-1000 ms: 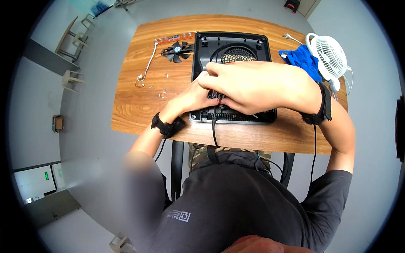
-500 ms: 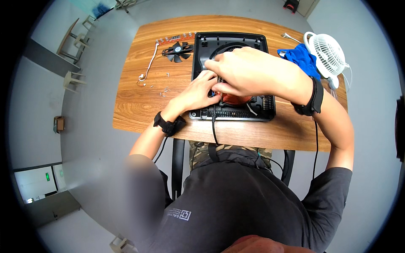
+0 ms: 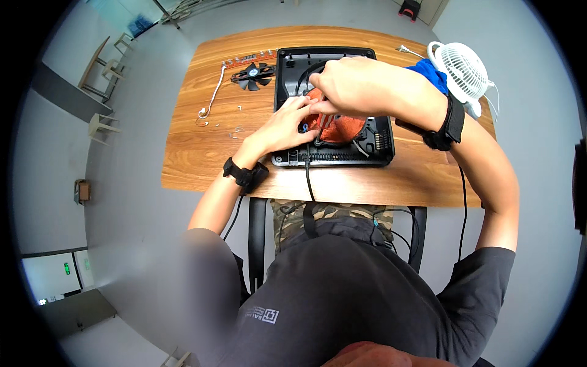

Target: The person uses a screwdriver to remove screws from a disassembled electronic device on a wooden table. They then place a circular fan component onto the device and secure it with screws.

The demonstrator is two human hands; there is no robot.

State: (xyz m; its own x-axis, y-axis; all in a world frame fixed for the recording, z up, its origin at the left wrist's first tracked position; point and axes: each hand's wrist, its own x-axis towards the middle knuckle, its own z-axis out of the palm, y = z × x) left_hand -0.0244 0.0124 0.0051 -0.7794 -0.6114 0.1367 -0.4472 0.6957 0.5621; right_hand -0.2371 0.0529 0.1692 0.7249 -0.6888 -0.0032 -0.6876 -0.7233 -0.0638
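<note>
A screwdriver (image 3: pixel 326 117) stands nearly upright in my right hand (image 3: pixel 354 85), whose fingers are closed round its handle. The tip points down at the near-left edge of a round copper coil (image 3: pixel 347 129). That coil lies inside an opened black appliance housing (image 3: pixel 283 64), which looks like an induction cooker. My left hand (image 3: pixel 284 125) reaches over the coil's left side, fingers stretched out and thumb apart, close to the screwdriver shaft. Beside the thumb a bit of blue wire (image 3: pixel 303 128) shows. My right hand and forearm hide the far part of the coil.
Left of the housing lie a black fan (image 3: pixel 252 77), an orange circuit strip (image 3: pixel 247 60) with a white cable (image 3: pixel 214 93), and several small screws (image 3: pixel 235 133). A white desk fan (image 3: pixel 460 68) and a blue cloth (image 3: pixel 432 74) are at the right. A black cord (image 3: pixel 309 183) crosses the table's near edge.
My right hand has tilted and shifted slightly, uncovering more of the copper coil and the screwdriver. My left hand stays at the coil's left side. The whole view has shifted a little.
</note>
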